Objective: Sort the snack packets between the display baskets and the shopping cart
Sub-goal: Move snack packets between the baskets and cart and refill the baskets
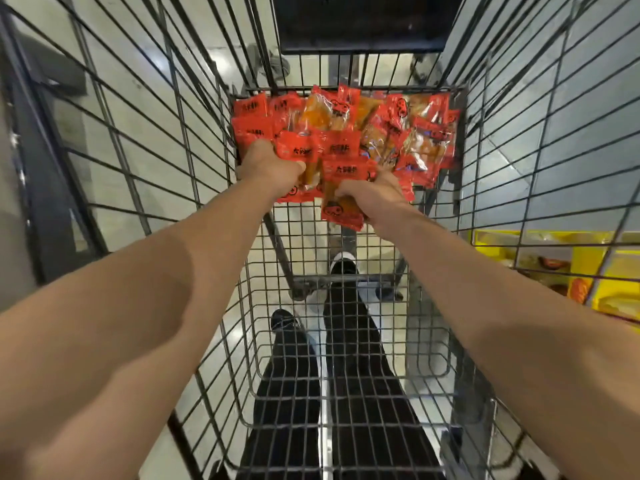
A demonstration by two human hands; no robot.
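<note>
Red-and-clear snack packets [346,133] heaped at far end of wire shopping cart [346,341]; orange contents show thru; several overlap, tilted every which way.

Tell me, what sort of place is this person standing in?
Most likely a supermarket or grocery shop. Both hands, left hand and right hand, reach into a wire shopping cart holding a heap of red snack packets, and a yellow display with more goods stands to the right.
</note>
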